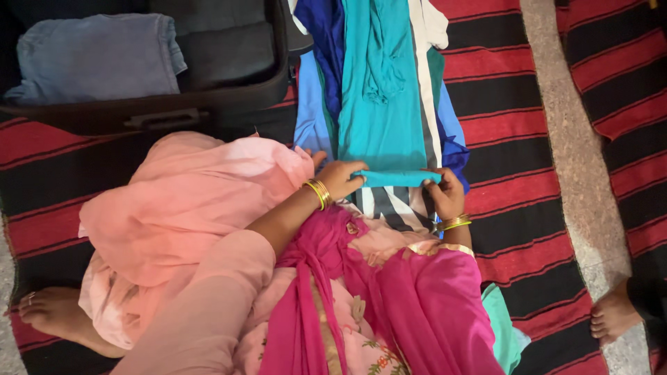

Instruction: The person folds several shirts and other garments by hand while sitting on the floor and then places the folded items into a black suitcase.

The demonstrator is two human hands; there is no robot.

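Your left hand (339,179) and right hand (445,194) both pinch the near end of a teal garment (382,104), one at each side of a narrow roll (397,178) already turned up at its hem. Each grip is closed on that rolled edge. The garment lies stretched out flat away from you on top of other clothes: a blue piece (309,114) beneath it and a striped one (389,205) showing just under your hands.

Judging by how things lie, the rolling has only just started: only a thin first turn is made, and nearly the whole length of the teal cloth is still flat ahead of you.

Beyond, to the left, an open dark suitcase (229,90) holds a folded grey-blue cloth (97,55), with room left beside it.

You sit on the floor, on a mat (514,83) striped red and black, with a band of bare stone floor (570,160) running between two such mats on the right. Pink cloth (187,201) is bunched at your left. A bare foot (55,316) shows at lower left, and another foot (613,312) at the right edge; I cannot tell whose that one is.
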